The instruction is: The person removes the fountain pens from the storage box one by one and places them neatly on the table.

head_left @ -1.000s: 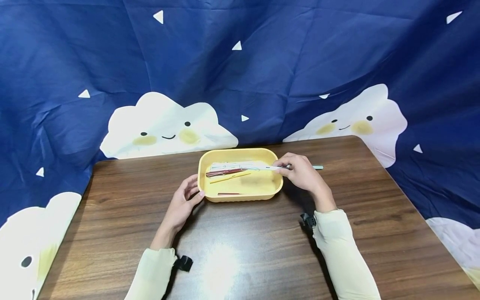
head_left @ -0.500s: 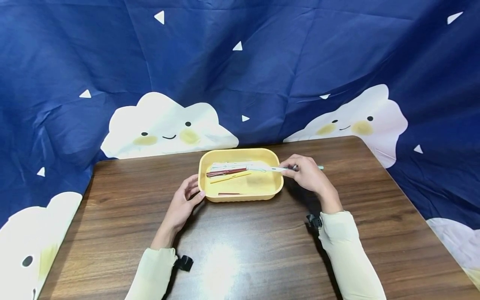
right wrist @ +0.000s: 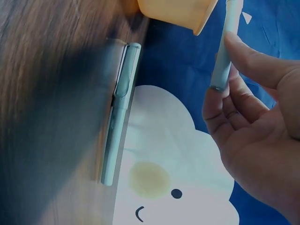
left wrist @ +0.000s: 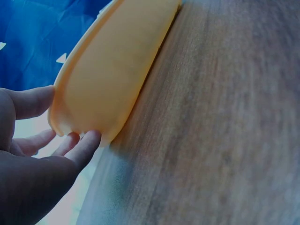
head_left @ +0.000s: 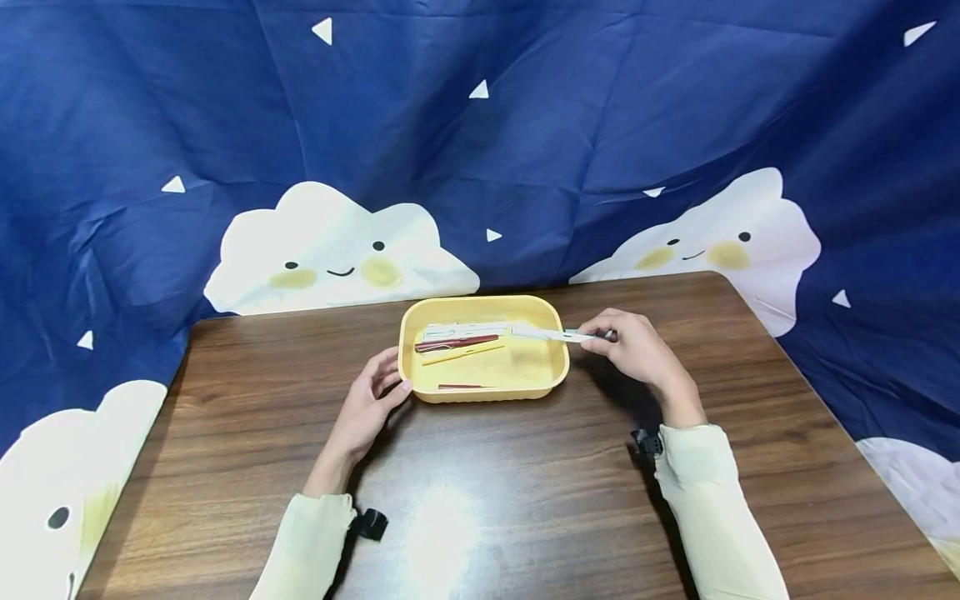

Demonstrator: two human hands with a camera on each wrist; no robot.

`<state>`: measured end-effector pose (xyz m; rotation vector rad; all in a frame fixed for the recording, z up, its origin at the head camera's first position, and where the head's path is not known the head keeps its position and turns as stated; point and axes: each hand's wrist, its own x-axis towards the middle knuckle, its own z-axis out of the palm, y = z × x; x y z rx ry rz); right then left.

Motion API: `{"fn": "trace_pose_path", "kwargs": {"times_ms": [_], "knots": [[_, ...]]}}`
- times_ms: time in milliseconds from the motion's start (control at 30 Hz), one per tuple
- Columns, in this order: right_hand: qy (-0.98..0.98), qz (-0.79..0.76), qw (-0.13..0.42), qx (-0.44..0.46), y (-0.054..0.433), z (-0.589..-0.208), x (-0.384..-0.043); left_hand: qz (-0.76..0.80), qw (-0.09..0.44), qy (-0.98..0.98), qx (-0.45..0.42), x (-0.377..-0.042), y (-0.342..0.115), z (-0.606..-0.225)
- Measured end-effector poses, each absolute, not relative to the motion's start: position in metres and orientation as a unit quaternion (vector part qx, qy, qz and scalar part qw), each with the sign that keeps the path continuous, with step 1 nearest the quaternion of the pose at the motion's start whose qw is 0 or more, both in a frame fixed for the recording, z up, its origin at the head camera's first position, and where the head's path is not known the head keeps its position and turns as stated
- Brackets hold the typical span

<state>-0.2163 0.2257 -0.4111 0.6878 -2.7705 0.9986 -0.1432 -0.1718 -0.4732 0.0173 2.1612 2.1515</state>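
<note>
My left hand [head_left: 365,412] holds the left end of a yellow plastic bin [head_left: 491,396]. In the left wrist view, its thumb touches the bin's rim and fingertips touch the wall [left wrist: 103,70]. Between thumb and fingers, my right hand [head_left: 633,350] pinches a pale pen [head_left: 558,335], which reaches across the bin's right rim. The right wrist view shows the held pen's blunt grey end [right wrist: 220,77] by the fingers. Inside the bin lie a dark red pen [head_left: 457,342], a yellow pen [head_left: 462,354], white pens [head_left: 457,330] and a thin red one [head_left: 461,386] near the front wall.
A pale green pen [right wrist: 119,115] with a clip lies on the wooden table [head_left: 510,492] below my right hand; the hand hides it in the head view. Behind the table hangs a blue cloth [head_left: 525,150] with white clouds.
My right hand has moved to the right, drawing the pale pen rightward over the bin's rim. It now covers the green pen on the table. The left hand and bin stay put.
</note>
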Motion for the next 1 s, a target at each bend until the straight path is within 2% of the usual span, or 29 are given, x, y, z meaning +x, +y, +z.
{"fn": "trace_pose_path", "kwargs": {"times_ms": [1000], "knots": [[-0.918,0.321,0.044,0.228,0.254,-0.42,-0.217,0.703,0.047,0.71,0.01,-0.144,-0.173,-0.475]]}}
